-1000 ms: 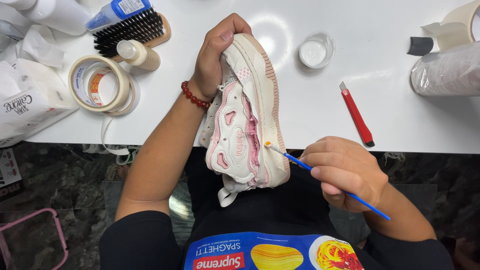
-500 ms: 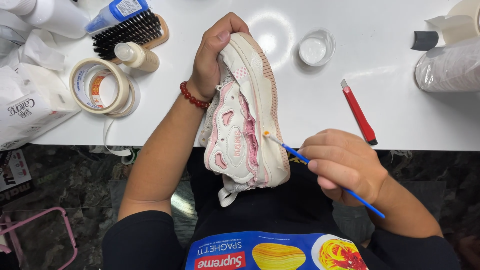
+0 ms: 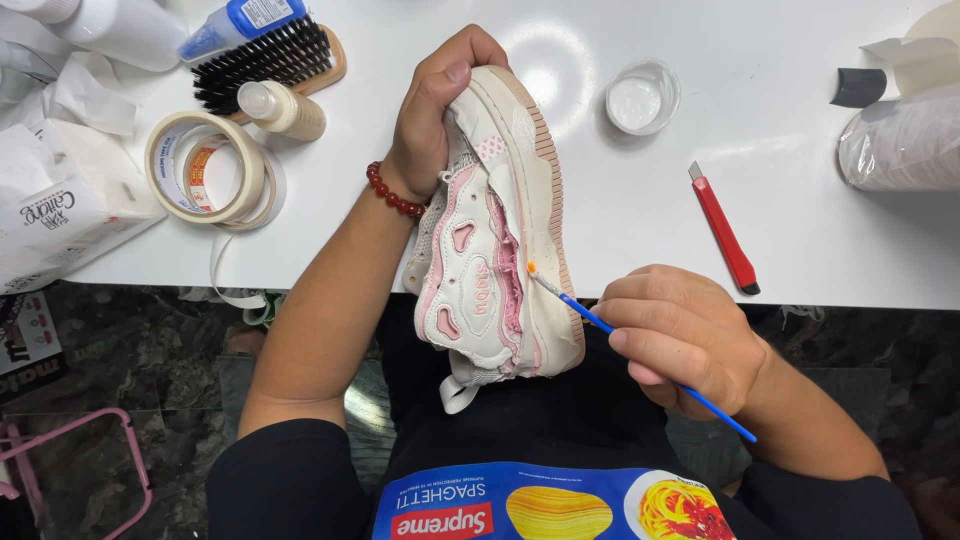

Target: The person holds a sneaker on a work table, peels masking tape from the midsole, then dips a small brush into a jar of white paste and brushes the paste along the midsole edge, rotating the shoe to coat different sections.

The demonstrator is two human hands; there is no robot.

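My left hand [image 3: 435, 105] grips the toe end of a white and pink sneaker [image 3: 490, 240], holding it on its side over the table's front edge. My wrist carries a red bead bracelet [image 3: 392, 193]. My right hand [image 3: 680, 335] pinches a thin blue-handled paintbrush [image 3: 600, 320] whose orange tip touches the pink trim just above the sneaker's sole.
On the white table [image 3: 600, 200] lie a red utility knife [image 3: 724, 228], a small clear cup of white liquid [image 3: 641, 97], two tape rolls [image 3: 208, 168], a small bottle [image 3: 282, 109], a black-bristled brush [image 3: 270, 60] and a wrapped roll [image 3: 900, 140] at far right.
The brush tip has crept a short way along the pink trim of the sneaker. My left hand holds the shoe in much the same place.
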